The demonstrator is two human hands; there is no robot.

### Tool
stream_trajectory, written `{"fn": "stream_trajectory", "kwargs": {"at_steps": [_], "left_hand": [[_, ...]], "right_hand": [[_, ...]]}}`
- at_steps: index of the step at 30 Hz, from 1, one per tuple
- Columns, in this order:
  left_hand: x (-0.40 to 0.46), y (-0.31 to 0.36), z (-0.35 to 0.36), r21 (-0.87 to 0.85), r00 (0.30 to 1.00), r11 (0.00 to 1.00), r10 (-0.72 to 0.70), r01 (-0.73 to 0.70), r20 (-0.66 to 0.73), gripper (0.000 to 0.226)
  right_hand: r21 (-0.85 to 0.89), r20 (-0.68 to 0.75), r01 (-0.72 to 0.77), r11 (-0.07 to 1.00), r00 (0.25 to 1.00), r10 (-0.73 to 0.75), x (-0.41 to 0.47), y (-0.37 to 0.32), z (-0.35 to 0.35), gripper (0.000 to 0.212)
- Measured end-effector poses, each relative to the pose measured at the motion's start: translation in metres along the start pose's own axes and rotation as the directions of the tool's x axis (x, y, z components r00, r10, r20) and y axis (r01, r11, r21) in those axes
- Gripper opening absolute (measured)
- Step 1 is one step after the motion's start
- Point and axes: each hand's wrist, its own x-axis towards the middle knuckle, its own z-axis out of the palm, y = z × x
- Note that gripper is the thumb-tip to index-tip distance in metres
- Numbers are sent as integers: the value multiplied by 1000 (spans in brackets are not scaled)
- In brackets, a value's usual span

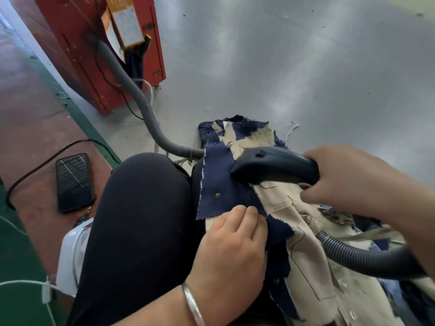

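Navy fabric piece (221, 184) lies across your lap (146, 208) on the beige garment (306, 267); your left hand (233, 245) pinches its lower edge, while your right hand (353, 182) grips the suction nozzle (270, 165), its tip touching that piece.

Cannot see the rear of the nozzle (270, 165) inside the right hand (348, 182), nor the hose (141, 100) stretch behind the cloth (219, 182). Cannot read the tiny print on the sheet (128, 25) on the cabinet (70, 43).
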Motion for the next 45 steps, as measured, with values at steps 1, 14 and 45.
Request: {"fn": "stream_trajectory", "kwargs": {"at_steps": [1, 14, 45], "left_hand": [[0, 0, -1, -7, 1000, 1000, -1, 1, 5, 31], [10, 22, -1, 60, 997, 997, -48, 52, -68, 15], [12, 19, -17, -71, 979, 982, -169, 177, 112, 47]], "right_hand": [[35, -24, 2, 999, 1000, -2, 10, -4, 0, 15], [174, -47, 84, 981, 996, -77, 15, 15, -33, 17], [363, -70, -54, 930, 994, 85, 51, 23, -46, 15]]}}
